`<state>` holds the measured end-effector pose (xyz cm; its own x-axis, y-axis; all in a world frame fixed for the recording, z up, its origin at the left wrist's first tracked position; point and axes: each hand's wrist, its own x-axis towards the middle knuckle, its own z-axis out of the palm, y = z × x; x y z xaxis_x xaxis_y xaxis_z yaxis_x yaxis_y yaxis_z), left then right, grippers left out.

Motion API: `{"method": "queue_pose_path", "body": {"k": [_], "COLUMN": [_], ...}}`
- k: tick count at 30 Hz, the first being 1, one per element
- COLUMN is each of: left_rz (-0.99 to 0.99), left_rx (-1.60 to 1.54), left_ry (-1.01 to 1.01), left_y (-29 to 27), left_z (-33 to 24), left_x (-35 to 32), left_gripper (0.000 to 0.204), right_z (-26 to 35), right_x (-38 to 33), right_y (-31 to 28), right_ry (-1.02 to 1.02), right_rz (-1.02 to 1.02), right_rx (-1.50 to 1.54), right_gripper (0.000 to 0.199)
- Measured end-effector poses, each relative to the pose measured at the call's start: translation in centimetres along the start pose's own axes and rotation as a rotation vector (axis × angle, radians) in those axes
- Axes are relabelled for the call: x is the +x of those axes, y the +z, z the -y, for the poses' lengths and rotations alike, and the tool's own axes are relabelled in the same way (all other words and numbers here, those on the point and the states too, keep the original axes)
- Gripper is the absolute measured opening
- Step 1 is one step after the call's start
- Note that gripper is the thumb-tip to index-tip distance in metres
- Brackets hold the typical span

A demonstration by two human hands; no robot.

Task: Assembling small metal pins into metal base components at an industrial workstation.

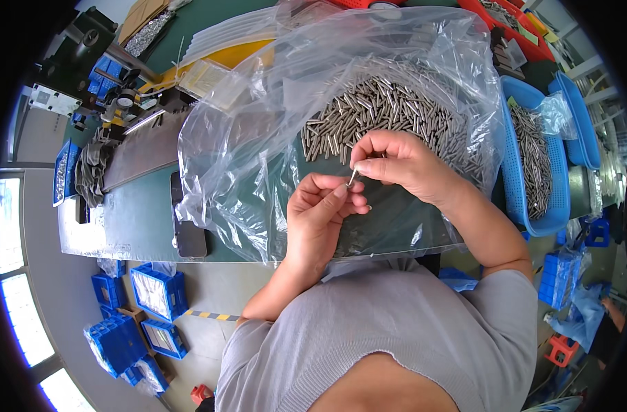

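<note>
Between my two hands, over the near part of the table, is a small metal pin (354,177). My right hand (397,163) pinches its upper end between thumb and forefinger. The lower end meets the thumb and fingertips of my left hand (320,207), which are curled together around it. Just beyond my hands, a heap of similar slim metal pins (389,106) lies on a large clear plastic bag (252,137) spread over the green tabletop. My fingers partly hide the pin.
To the right stands a blue basket (559,213) filled with metal pins, and a red bin (533,48) sits at the far right. A dark phone (190,239) lies by the table's front edge. A dial-gauge stand (124,99) occupies the far left. Blue crates (118,343) are stacked on the floor.
</note>
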<state>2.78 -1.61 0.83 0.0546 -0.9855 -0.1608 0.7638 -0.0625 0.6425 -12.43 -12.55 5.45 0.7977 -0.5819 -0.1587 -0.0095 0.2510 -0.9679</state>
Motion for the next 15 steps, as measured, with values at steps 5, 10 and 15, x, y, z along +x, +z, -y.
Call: {"method": "queue_pose_path", "body": {"k": [5,10,15], "left_rz": [-0.022,0.001,0.000], "left_rx": [-0.011,0.000,0.006], "left_ry": [0.017,0.013,0.013], "left_y": [0.03,0.09,0.09], "left_z": [0.13,0.04,0.11], "left_x": [0.03,0.03,0.01], "left_gripper": [0.007,0.006,0.007], "right_z": [-0.59,-0.57,0.02], "right_x": [-0.02,0.03,-0.31], "right_y": [-0.33,-0.11,-0.25], "right_ry": [-0.041,-0.008,0.051], "right_rz": [-0.007,-0.014,-0.055], "right_rx": [-0.031,-0.005,-0.044], "right_gripper": [0.009,0.010,0.014]}}
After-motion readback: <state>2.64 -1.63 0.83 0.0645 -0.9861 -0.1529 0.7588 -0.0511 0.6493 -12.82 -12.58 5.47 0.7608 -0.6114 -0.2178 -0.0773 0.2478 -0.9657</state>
